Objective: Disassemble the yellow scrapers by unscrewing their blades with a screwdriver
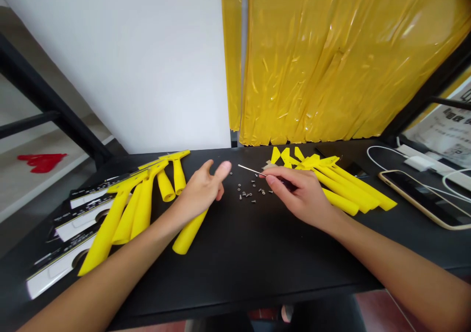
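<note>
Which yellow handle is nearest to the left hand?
The handle partly hidden by the left hand. It is alone between the left group and the right group.

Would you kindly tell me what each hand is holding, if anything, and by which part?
The right hand holds a screwdriver-like tool by its handle end. Whether the left hand holds the yellow piece beneath cannot be told.

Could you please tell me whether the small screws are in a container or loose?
Loose: the screws lie scattered directly on the black table.
</note>
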Tool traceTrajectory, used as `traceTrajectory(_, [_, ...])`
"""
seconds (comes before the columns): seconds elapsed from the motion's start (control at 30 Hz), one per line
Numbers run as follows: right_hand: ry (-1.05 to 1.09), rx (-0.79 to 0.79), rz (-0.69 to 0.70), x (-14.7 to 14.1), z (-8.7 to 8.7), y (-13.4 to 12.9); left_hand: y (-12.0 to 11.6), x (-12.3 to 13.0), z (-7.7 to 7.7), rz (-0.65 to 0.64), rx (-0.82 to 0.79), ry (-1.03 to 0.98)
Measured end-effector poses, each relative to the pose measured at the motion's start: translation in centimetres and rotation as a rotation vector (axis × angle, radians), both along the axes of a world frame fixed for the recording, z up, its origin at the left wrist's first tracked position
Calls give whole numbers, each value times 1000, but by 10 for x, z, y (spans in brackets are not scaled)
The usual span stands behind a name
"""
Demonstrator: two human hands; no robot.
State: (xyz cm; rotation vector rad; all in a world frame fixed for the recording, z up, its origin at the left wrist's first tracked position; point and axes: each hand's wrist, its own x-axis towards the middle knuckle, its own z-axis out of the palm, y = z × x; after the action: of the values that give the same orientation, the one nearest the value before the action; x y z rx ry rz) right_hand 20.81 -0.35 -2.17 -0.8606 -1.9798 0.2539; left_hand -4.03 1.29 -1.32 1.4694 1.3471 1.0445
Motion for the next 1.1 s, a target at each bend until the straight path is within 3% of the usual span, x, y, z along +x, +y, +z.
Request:
traceTrajectory(0.1, [-19,25,18,0,2,-1,1,5,2,2,15,98])
traceTrajectory(0.33, [-38,63,32,-2,1,-4,-1,12,-1,38,-204,-474])
traceTrajectory(0.5, [-49,76,51,-2,-3,-3,-4,14,4,40,-152,-681])
traceTrajectory(0.63, [-52,58,47,-3,-3,-4,-11,17,9,-19,-66,-584])
traceTrajectory(1.1, [-15,-61,45,-10,0,-12,-27,26,12,-47,151,-87])
